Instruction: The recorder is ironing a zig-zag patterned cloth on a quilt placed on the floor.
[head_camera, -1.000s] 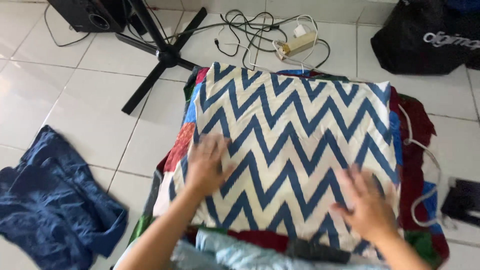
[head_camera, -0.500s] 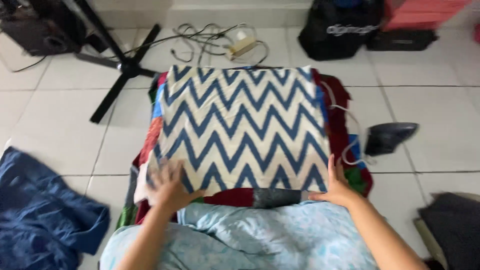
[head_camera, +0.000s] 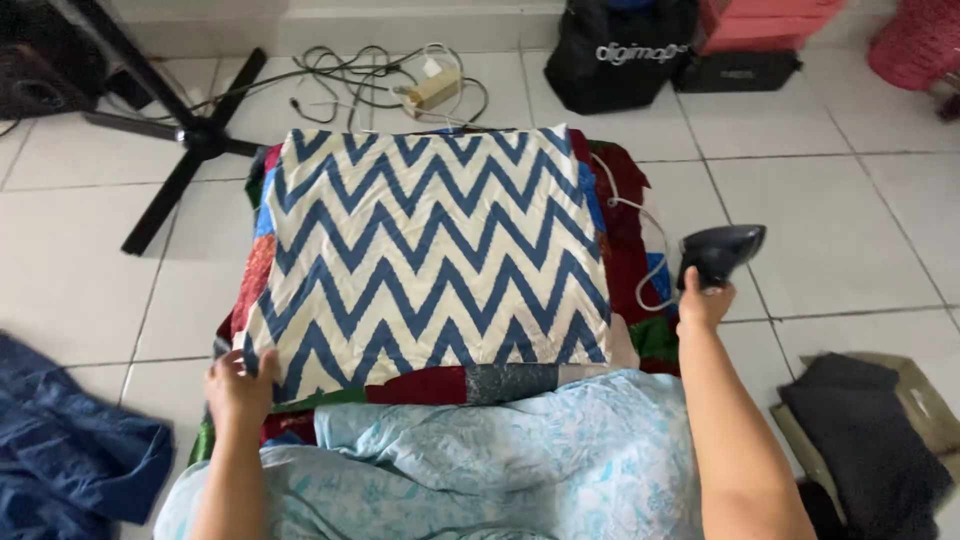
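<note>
matt zigzag cloth, glossy floor tiles, dark plastic iron.

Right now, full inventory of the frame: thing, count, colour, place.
zigzag cloth: 1, blue and cream, flat on the patchwork
patchwork cloth: 1, red, green, blue, under the zigzag cloth
iron: 1, dark, on floor tiles, right
power strip: 1, cream, top, among cables
stand base: 1, black, top left
black bag: 1, top
blue garment: 1, bottom left
dark folded cloth: 1, bottom right
left hand: on the zigzag cloth's near left corner
right hand: grip on the iron
</note>
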